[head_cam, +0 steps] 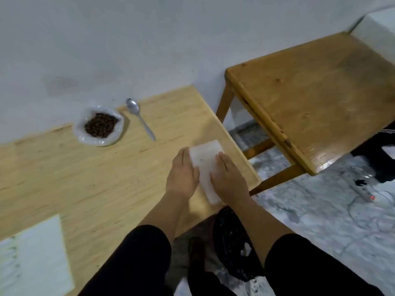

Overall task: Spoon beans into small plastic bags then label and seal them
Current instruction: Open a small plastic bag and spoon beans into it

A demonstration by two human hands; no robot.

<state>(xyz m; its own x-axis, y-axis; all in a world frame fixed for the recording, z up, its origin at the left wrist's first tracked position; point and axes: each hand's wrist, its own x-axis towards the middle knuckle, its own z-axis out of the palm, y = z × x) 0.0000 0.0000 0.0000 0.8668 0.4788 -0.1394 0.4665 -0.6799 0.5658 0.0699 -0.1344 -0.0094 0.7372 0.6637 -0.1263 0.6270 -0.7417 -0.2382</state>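
Both hands lie on a stack of small plastic bags (206, 165) near the right edge of the light wooden desk (85, 174). The left hand (182, 170) covers the stack's left side and the right hand (228, 178) its right side, each palm down with fingers stretched forward and flat, pressing on the plastic rather than curling round it. The stack lies between and under the two hands, its far end showing past the fingertips and its near end reaching toward the desk's front edge.

Well beyond the hands, toward the wall, an open bag of beans (99, 126) sits on the desk with dark brown beans showing inside. Just to its right lies a metal spoon (140, 118), bowl toward the wall, handle pointing toward the hands; it touches neither bag.

White paper sheets (40, 257) lie at the desk's near left corner. A darker wooden table (316, 99) stands to the right, apart from the desk.
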